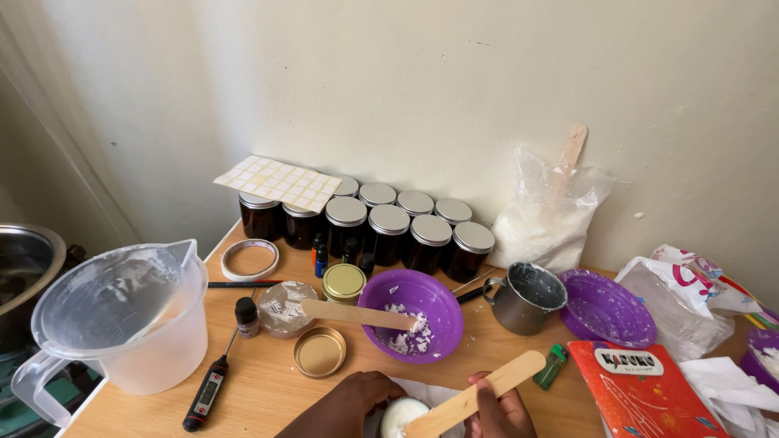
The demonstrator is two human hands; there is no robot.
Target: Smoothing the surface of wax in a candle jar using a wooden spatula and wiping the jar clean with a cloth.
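Small round container of white wax (pixel 403 415) at bottom edge of frame, directly between the two hands, partly cut off. Left hand (pixel 350 403) curled against its left side, fingers closed around the wall as far as visible; full grip cannot be confirmed. Right hand (pixel 501 412) fisted shut on flat wooden stick (pixel 479 393), long axis running from low-left over the container mouth up to the right, rounded end free above the hand. Container thus just left of right fingers, touching left ones. Purple bowl (pixel 442 312) with white flakes just beyond, second wooden stick (pixel 357 313) resting across its rim. Further out: steel mug (pixel 523 312), dark lidded jars (pixel 389 231), plastic jug (pixel 122 320), thermometer (pixel 205 395).
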